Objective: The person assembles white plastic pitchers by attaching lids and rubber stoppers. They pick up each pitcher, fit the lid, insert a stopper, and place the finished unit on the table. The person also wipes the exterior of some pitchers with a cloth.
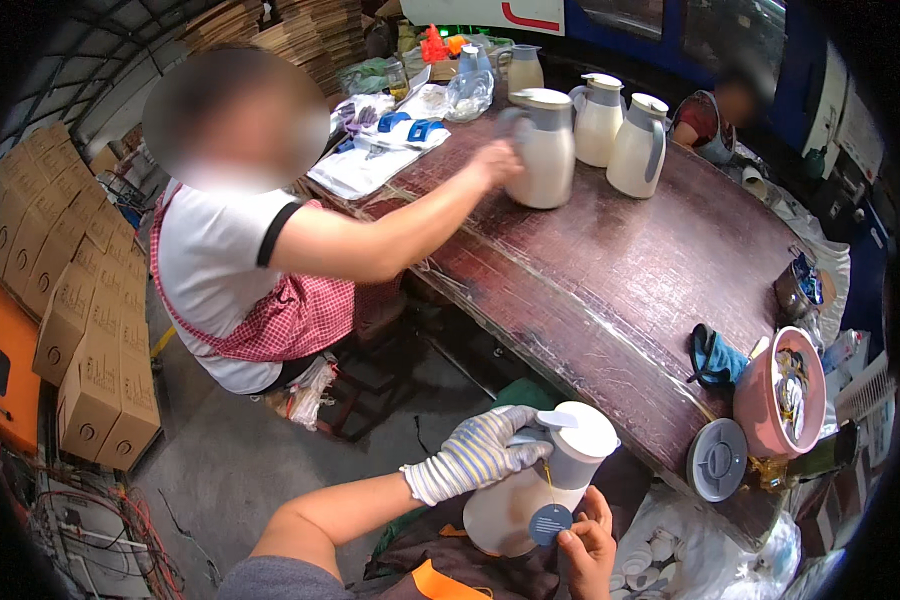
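Note:
A cream thermos jug (500, 512) with a grey neck and a white lid (590, 432) stands tilted in front of me, over my lap. My left hand (482, 455), in a striped knitted glove, is closed around its handle, most of which the fingers hide. From the jug's neck a round dark-blue hang tag (550, 524) dangles on a thin yellow cord. My bare right hand (590, 548) pinches the edge of that tag between thumb and fingers, beside the jug's body.
A co-worker's hand (497, 163) reaches to another thermos jug (548, 150) on the dark table (620, 260). Two more jugs stand beside it. At right are a pink bucket (755, 405), a grey round lid (717, 460) and a blue glove (722, 360). Cartons (100, 380) are stacked left.

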Motion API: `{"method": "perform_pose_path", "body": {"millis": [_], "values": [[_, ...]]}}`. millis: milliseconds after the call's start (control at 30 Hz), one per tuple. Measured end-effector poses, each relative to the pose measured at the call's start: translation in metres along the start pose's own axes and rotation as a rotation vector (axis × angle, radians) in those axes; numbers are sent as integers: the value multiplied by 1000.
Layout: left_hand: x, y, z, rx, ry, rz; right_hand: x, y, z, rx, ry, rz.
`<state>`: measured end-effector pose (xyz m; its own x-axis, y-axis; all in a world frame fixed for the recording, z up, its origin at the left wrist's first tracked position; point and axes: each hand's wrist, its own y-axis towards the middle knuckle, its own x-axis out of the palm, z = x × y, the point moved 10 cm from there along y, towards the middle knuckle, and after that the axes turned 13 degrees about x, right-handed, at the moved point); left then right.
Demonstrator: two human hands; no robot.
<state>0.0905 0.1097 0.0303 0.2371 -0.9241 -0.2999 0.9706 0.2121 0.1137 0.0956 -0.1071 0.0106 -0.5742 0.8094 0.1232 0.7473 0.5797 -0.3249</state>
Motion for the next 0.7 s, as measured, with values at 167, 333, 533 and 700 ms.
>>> {"method": "perform_pose_path", "body": {"millis": [167,333,533,700], "values": [[6,4,37,101,210,-112,-17,7,12,51,241,88],[6,7,24,217,267,-65,-5,16,3,-29,38,52],[-2,5,28,323,217,21,-3,34,7,106,334,36],[-11,10,42,452,456,80,-1,38,6,144,490,-15]]}}
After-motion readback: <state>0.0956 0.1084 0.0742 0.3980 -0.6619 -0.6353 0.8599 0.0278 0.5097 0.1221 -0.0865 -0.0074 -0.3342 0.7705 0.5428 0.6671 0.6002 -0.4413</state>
